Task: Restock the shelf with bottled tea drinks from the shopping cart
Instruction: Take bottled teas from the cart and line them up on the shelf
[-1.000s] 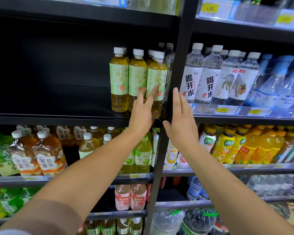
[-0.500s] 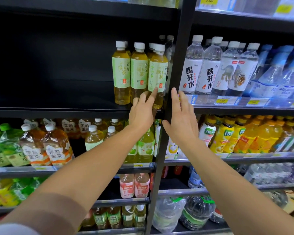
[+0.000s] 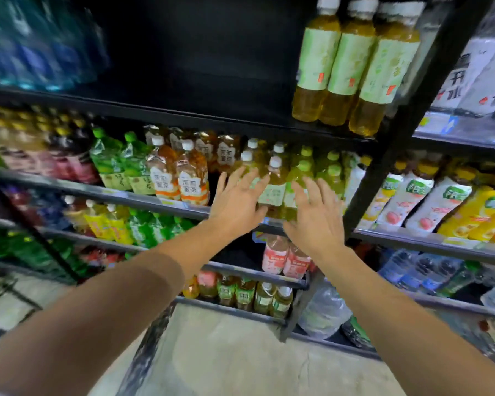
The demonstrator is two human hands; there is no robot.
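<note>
While both forearms extend forward, the left hand [image 3: 236, 205] and right hand [image 3: 315, 218] are held out with fingers spread and straight, gripping nothing, in front of a lower shelf row. Farther back, upper right, three tea bottles [image 3: 352, 64] stand upright side by side on the black shelf [image 3: 183, 117]: amber liquid, pale green labels, white caps.

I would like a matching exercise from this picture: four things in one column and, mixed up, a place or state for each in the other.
Things:
1. green tea bottles
2. left hand
3. pink bottles
4. shelf post

Places or states:
A. open, holding nothing
B. upper shelf, beside the post
C. black, tilted in the view
D. shelf below the hands

Pairs: 1-B, 2-A, 3-D, 4-C
</note>
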